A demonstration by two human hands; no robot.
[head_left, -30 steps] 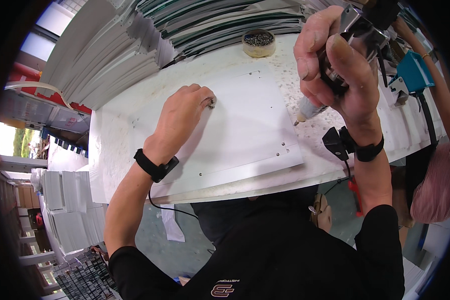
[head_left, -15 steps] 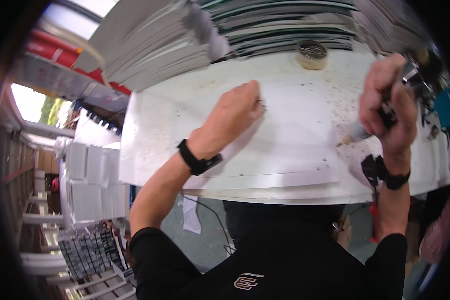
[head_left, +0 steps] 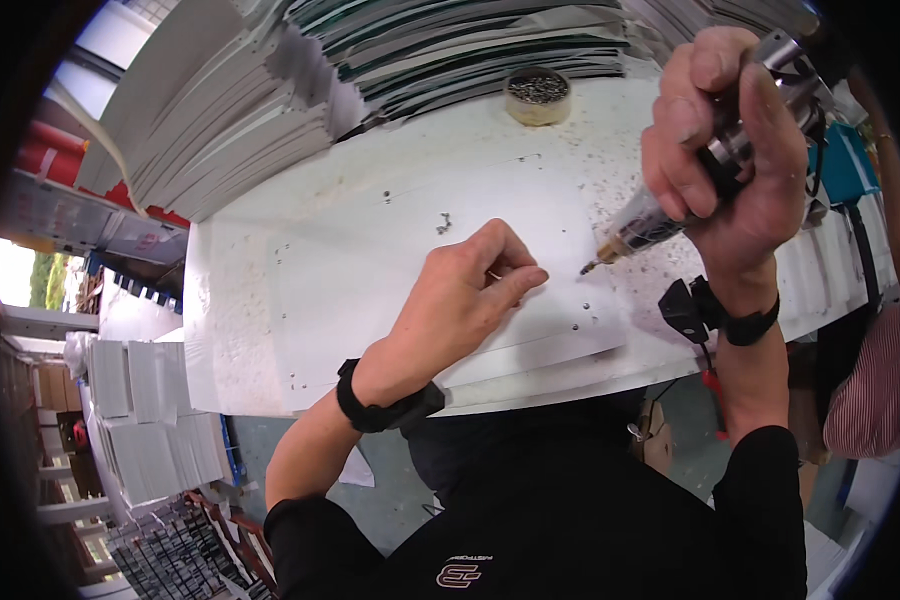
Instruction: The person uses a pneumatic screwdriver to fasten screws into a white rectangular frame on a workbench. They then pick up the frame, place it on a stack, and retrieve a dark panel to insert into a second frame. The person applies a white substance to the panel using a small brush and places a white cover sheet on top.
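My left hand [head_left: 467, 290] is over a white panel [head_left: 370, 270], thumb and forefinger pinched together; anything between their tips is too small to make out. Gripped in my right hand [head_left: 750, 160] is a power screwdriver [head_left: 640, 222] with a tapered nose and a brass-coloured end. Its bit points down and left, a short way right of my left fingertips; I cannot tell whether it touches the panel. A little heap of small screws [head_left: 444, 222] lies beyond my left hand. Single screws or holes dot the panel near its edges.
A round tub [head_left: 538, 95] of small metal pieces stands at the back of the white table [head_left: 225, 350]. Behind it rise stacks of grey-white sheets [head_left: 240, 110] and dark-edged sheets [head_left: 470, 50]. A teal object [head_left: 850, 165] is at the right, near another person's arm [head_left: 895, 190].
The view has shifted right. My left hand has come nearer and to the right across the panel, uncovering the heap of screws. My right hand looks larger, with the screwdriver more plainly visible.
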